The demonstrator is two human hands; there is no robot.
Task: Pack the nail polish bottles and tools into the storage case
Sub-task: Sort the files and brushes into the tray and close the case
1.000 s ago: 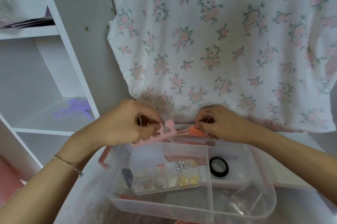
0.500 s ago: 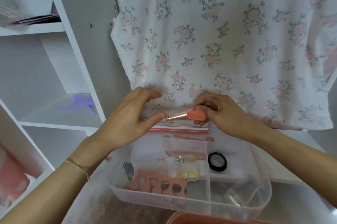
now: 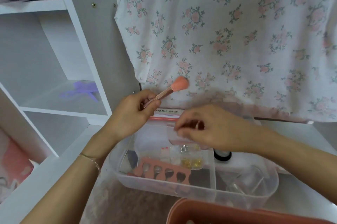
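A clear plastic storage tray [image 3: 215, 190] with dividers sits on the table below my hands. In it lie a pink toe separator [image 3: 160, 169], a small clear box of nail charms [image 3: 189, 156] and a round black-rimmed pot [image 3: 222, 156]. My left hand [image 3: 133, 112] pinches the handle of a small brush with a pink head [image 3: 179, 85], raised above the tray's back edge. My right hand [image 3: 206, 128] hovers over the tray with fingers curled, touching a clear flat item; what it holds is blurred. A nail file pack [image 3: 164, 117] lies behind the tray.
A floral cloth [image 3: 228, 32] hangs behind the table. White shelving [image 3: 76, 41] stands at left with a purple clip [image 3: 82, 90] on one shelf. A pink container rim [image 3: 228, 211] shows at the bottom edge.
My left hand took the brush and raised it up to the left. My right hand let go of the brush and dropped toward the tray. The toe separator now lies in the tray.
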